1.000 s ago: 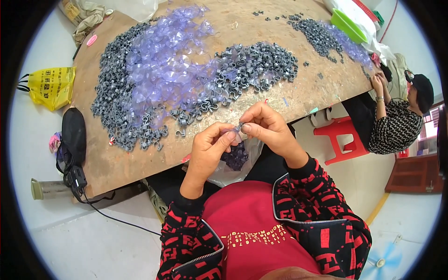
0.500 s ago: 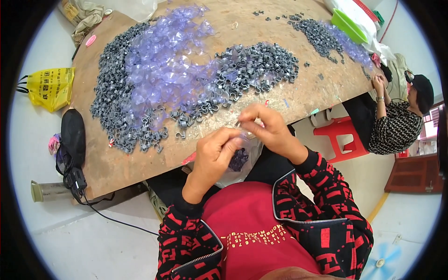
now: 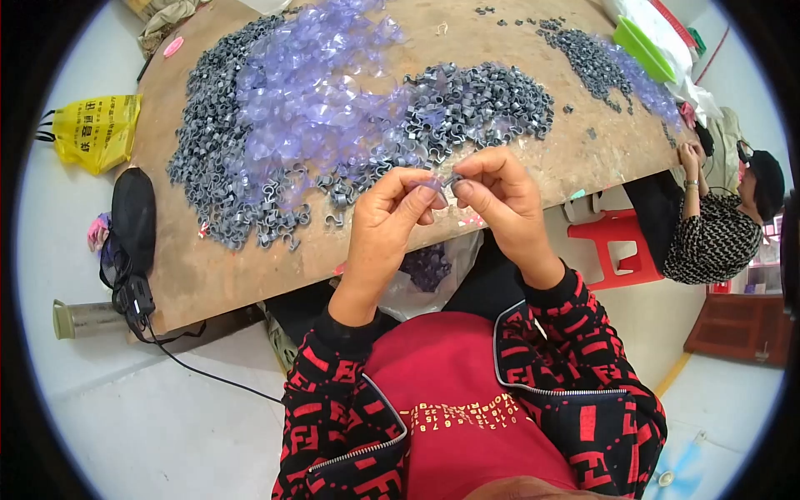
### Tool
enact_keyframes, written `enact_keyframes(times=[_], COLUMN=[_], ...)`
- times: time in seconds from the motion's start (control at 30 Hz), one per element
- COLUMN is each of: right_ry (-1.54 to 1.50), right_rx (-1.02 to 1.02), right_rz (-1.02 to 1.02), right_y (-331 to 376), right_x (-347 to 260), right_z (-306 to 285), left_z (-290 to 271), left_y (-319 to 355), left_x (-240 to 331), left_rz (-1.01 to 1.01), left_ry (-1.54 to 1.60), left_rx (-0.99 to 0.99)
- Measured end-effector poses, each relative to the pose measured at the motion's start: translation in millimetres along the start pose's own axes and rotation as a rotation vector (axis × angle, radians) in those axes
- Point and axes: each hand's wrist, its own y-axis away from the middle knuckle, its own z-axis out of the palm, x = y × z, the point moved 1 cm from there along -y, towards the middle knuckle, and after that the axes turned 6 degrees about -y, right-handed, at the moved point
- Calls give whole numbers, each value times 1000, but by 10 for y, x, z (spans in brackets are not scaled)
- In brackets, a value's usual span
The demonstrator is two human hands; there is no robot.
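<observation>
Over the table's near edge my two hands meet, fingertips almost touching. My left hand (image 3: 390, 212) pinches a clear purple plastic piece (image 3: 428, 184) that looks like a suction cup, mostly covered by the fingers. Between thumb and forefinger, my right hand (image 3: 504, 208) grips a small grey plastic clip (image 3: 452, 180) right beside it. I cannot tell whether the two pieces are joined. Beyond my hands lie a heap of clear purple suction cups (image 3: 312, 100) and heaps of curved grey clips (image 3: 487, 100). Below, a clear plastic bag (image 3: 462, 258) on my lap contains dark purple-grey pieces (image 3: 427, 267).
The brown table (image 3: 225, 287) curves around me. A yellow bag (image 3: 98, 133), a black pouch (image 3: 133, 217) and a cable stand at left. At right another person (image 3: 717, 225) sits beside a red stool (image 3: 617, 248), near smaller heaps and a green basin (image 3: 643, 50).
Both hands have moved up and away from the lap bag to over the table edge. The grey clip now shows at the right fingertips, and the bag's contents are less covered.
</observation>
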Motion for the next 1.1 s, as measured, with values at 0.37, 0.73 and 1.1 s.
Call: enact_keyframes(times=[0.37,0.73,1.1], right_ry=[287,810,240], right_rx=[-93,-366,-404], right_rz=[-185,-680,-135], right_y=[-23,-33,8], right_x=[38,-34,35], right_z=[-25,-169,-168], left_z=[-31,-157,-163], left_y=[90,105,231], left_x=[-22,-38,150], left_rz=[84,-255,-220], left_ry=[-275,-34,-169], left_rx=[67,-203,-214])
